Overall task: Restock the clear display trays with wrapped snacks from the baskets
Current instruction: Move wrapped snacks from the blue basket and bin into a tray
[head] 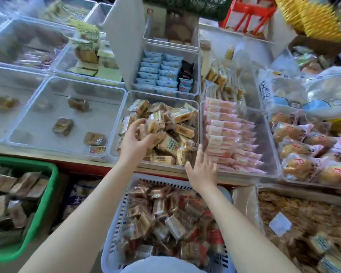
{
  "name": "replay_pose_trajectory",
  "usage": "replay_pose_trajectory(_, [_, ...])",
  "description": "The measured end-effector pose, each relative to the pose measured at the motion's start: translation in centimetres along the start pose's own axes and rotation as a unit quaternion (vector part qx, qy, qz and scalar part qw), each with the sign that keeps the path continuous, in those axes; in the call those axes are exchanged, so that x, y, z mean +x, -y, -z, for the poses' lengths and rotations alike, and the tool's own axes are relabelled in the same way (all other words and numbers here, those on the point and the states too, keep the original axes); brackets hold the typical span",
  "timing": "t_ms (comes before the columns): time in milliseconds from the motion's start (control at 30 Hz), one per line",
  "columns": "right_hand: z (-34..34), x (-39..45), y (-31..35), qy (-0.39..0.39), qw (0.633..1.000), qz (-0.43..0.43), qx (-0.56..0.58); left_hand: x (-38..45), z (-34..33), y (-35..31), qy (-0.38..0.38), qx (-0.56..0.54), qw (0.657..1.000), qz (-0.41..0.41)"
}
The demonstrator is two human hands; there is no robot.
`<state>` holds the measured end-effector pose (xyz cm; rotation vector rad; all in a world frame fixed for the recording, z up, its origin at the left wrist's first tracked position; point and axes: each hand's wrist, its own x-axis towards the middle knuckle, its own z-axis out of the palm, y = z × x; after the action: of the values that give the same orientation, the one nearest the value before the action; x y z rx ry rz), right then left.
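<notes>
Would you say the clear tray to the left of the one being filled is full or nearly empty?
Nearly empty: the clear tray holds only a few scattered wrapped snacks, with most of its floor bare.

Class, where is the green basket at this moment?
In the head view, the green basket sits at the lower left, below the nearly bare clear tray and left of the white basket.

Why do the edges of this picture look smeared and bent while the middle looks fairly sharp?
Head view: the wide-angle lens bows the straight tray edges outward, as at the near-empty clear tray; motion blur smears the yellow packs top right and the green basket; the centre, with the left hand on the wrapped snacks, is clearest; light is even, with soft glare on the clear plastic.
</notes>
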<state>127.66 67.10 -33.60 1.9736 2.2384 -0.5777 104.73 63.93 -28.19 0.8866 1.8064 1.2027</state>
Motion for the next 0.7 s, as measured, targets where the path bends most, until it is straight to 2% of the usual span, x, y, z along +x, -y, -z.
replay_pose_trajectory(67, [0.0, 0.1, 0.0, 0.001, 1.000, 0.001, -0.002, 1.4, -1.2, -0.2, -0.001, 0.110, 0.990, -0.082])
replay_pose_trajectory(167, [-0.1, 0.2, 0.1, 0.008, 1.000, -0.003, -0.013, 1.8, -3.3, 1.3, 0.079, 0.256, 0.952, -0.150])
replay_pose_trajectory(233, [0.0, 0.3, 0.2, 0.017, 1.000, -0.008, -0.019, 1.3, -4.1, 2.4, 0.138, 0.333, 0.920, -0.150])
replay_pose_trajectory(300, [0.2, 0.4, 0.1, 0.023, 1.000, -0.011, -0.014, 0.7, -4.6, 2.2, 0.158, 0.376, 0.904, -0.125])
replay_pose_trajectory(467, [0.6, 0.5, -0.1, 0.034, 0.999, 0.019, 0.018, -2.8, -5.6, 1.2, 0.050, 0.353, 0.919, -0.168])
replay_pose_trajectory(500, [1.0, 0.6, -0.3, 0.049, 0.997, 0.026, 0.044, -3.7, -5.9, 0.8, 0.052, 0.334, 0.925, -0.173])
replay_pose_trajectory(567, [2.3, 0.2, -1.1, 0.060, 0.988, 0.041, 0.136, -5.6, -7.2, -0.3, 0.108, 0.307, 0.933, -0.152])
replay_pose_trajectory(633, [3.8, -1.4, -3.1, -0.009, 0.974, 0.056, 0.220, -7.3, -9.0, -1.2, 0.178, 0.286, 0.935, -0.115])
replay_pose_trajectory(700, [5.0, -3.9, -6.6, -0.096, 0.966, 0.051, 0.234, -8.9, -11.5, -1.5, 0.215, 0.274, 0.933, -0.087])
